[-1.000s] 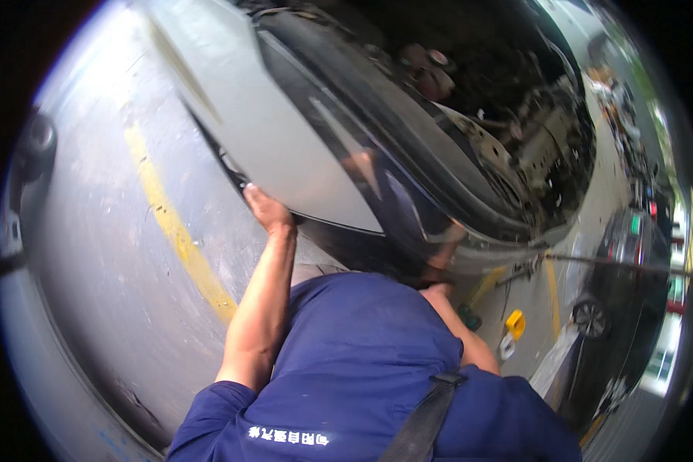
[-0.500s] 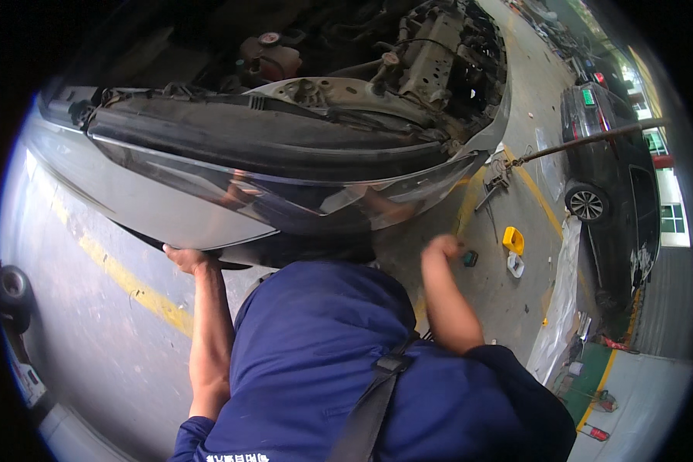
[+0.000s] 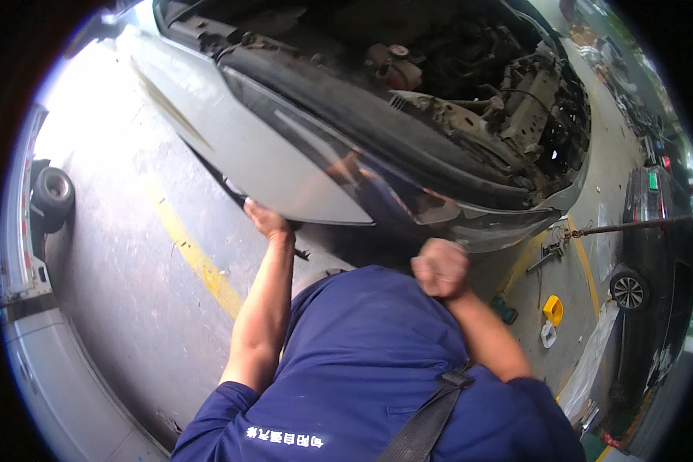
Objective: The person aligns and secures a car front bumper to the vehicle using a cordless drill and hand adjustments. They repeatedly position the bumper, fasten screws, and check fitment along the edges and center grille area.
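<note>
A car's front corner with its engine bay (image 3: 408, 69) uncovered fills the upper middle. My left hand (image 3: 268, 221) is closed around the lower edge of the silver body panel (image 3: 285, 169), its fingertips partly hidden. Just below that hand, a dark jagged strip (image 3: 302, 254) sticks out. My right hand (image 3: 441, 267) is a fist in front of my chest, slightly blurred, with nothing visible in it. It is near the dark glossy front section (image 3: 408, 208), which mirrors my arms; whether they touch I cannot tell.
A chain (image 3: 639, 225) stretches from a metal clamp (image 3: 550, 252) toward the right. On the floor lie a green tool (image 3: 503, 309), a yellow piece (image 3: 553, 309) and a whitish piece (image 3: 548, 335). A black car (image 3: 647, 277) stands at right, a light vehicle (image 3: 54, 369) at left.
The view has turned, so the car now sits further right and tilted. My right fist has come in closer to the car's front and my chest. The left hand keeps its hold on the panel edge.
</note>
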Motion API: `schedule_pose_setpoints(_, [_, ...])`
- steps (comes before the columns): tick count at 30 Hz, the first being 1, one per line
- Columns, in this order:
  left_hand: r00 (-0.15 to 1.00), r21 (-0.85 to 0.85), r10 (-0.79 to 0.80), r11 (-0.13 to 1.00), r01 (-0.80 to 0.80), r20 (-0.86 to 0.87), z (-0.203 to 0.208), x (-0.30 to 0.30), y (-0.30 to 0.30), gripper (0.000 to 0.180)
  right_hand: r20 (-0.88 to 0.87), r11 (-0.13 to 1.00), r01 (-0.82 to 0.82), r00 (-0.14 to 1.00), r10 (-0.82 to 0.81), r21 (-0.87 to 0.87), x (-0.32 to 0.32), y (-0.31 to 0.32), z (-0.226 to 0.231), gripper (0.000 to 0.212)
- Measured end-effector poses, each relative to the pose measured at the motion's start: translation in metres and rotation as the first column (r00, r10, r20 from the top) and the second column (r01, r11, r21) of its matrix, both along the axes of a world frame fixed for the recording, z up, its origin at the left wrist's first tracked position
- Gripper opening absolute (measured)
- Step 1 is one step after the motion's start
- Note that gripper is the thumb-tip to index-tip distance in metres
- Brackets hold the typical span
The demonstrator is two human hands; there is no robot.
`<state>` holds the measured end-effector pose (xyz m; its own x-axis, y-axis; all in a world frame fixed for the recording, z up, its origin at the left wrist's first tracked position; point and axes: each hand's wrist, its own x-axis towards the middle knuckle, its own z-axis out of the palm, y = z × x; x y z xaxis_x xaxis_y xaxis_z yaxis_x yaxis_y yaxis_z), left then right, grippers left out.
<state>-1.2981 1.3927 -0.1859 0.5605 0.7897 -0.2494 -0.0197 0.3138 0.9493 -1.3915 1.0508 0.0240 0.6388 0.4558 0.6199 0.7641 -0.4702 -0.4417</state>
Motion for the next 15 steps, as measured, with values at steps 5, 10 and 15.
schedule_pose_setpoints(5, [0.997,0.033,0.080,0.996,-0.080,-0.013,0.037,0.006,-0.026,0.063,-0.262,0.646,-0.732,0.681,0.683,-0.219,0.039,0.128,-0.028,0.027])
schedule_pose_setpoints(10, [0.985,0.123,0.147,0.983,-0.135,-0.094,0.028,0.005,-0.022,0.070,-0.599,0.176,-0.812,0.540,0.591,-0.557,0.070,0.165,-0.047,0.033])
schedule_pose_setpoints(15, [0.979,0.157,0.125,0.983,-0.099,-0.163,0.042,-0.002,-0.023,0.074,-0.238,0.547,-0.567,0.796,0.556,-0.617,0.063,0.156,-0.058,0.026])
